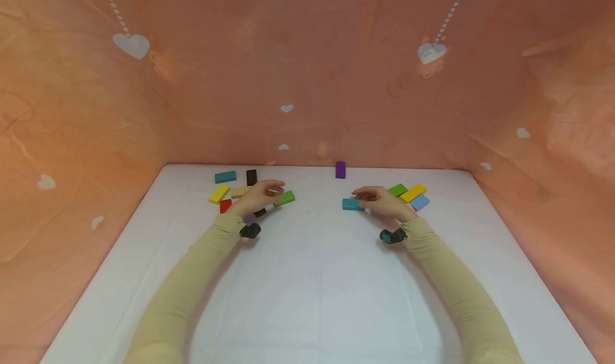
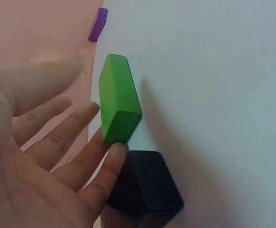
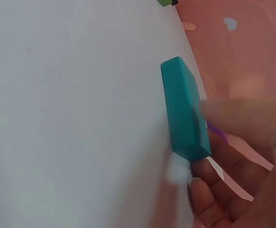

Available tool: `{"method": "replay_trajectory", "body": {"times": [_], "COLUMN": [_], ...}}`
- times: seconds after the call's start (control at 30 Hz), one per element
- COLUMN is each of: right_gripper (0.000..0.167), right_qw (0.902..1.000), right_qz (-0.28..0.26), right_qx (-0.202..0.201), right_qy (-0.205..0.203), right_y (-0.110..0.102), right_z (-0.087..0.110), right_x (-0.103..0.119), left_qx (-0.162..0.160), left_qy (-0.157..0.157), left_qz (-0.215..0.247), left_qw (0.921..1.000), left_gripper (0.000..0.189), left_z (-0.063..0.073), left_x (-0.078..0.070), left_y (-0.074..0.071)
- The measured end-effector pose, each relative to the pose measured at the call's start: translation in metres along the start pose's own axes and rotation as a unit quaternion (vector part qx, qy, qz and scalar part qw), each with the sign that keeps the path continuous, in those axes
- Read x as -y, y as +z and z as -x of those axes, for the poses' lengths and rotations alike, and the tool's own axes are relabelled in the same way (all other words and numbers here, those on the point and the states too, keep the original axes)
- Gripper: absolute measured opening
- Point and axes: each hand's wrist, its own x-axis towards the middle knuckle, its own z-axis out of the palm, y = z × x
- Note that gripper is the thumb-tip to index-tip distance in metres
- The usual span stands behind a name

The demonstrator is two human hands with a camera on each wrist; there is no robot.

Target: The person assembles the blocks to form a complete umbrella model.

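In the head view my left hand (image 1: 261, 196) is at a light green block (image 1: 284, 198). The left wrist view shows its fingers extended at the near end of that green block (image 2: 119, 95), with the thumb apart from it. A dark block (image 2: 150, 185) lies just below those fingers. My right hand (image 1: 384, 201) is beside a teal block (image 1: 353, 204), fingers loosely bent. Seen from the right wrist, the blurred thumb reaches the side of the teal block (image 3: 183, 109), and the other fingers lie near its lower end.
Around the left hand lie a blue-teal block (image 1: 225, 177), a black block (image 1: 252, 177), a yellow block (image 1: 219, 194) and a red block (image 1: 225, 206). A purple block (image 1: 340, 170) lies at the back edge. Beyond the right hand are yellow (image 1: 413, 193) and blue (image 1: 420, 202) blocks.
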Motion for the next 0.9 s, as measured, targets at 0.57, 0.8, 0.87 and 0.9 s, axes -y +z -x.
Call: {"method": "replay_trajectory", "body": {"times": [0.57,0.8,0.87,0.9], "right_gripper": [0.029,0.029,0.029,0.029], "right_qw": [0.9985,0.9994,0.9995,0.9996], "right_qz": [0.012,-0.003,-0.005,-0.006], "right_qx": [-0.021,-0.017,-0.018,-0.019], "right_qy": [-0.048,-0.031,-0.026,-0.022], "right_y": [0.007,0.007,0.007,0.007], "right_z": [-0.006,-0.008,-0.008,-0.008], "right_x": [-0.012,-0.012,-0.012,-0.013], "left_qx": [-0.035,-0.04,-0.04,-0.04], "left_qy": [-0.005,-0.024,-0.025,-0.025], "left_qz": [-0.05,-0.061,-0.061,-0.06], "left_qw": [0.9981,0.9971,0.997,0.9971], "left_gripper": [0.046,0.043,0.043,0.042], "left_z": [-0.009,-0.009,-0.009,-0.009], "left_x": [0.012,0.013,0.013,0.014], "left_y": [0.009,0.009,0.009,0.009]}}
